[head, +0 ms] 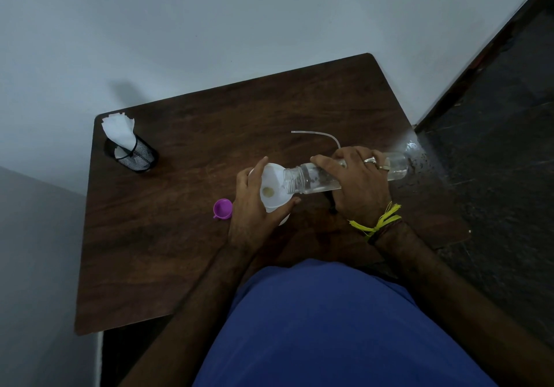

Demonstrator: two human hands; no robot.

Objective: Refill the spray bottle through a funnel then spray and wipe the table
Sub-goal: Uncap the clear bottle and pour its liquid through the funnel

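Observation:
A white funnel stands near the middle of the dark wooden table, and my left hand wraps around its rim from the left. The spray bottle under the funnel is almost wholly hidden; only a white edge shows below my fingers. My right hand grips a clear plastic water bottle lying nearly level, its open mouth over the funnel's bowl. A purple bottle cap lies on the table just left of my left hand. A thin clear dip tube curves across the table behind my right hand.
A black mesh cup holding white paper napkins stands at the table's far left corner. A pale wall runs behind the table. Dark floor lies beyond the table's right edge. My blue shirt fills the lower frame.

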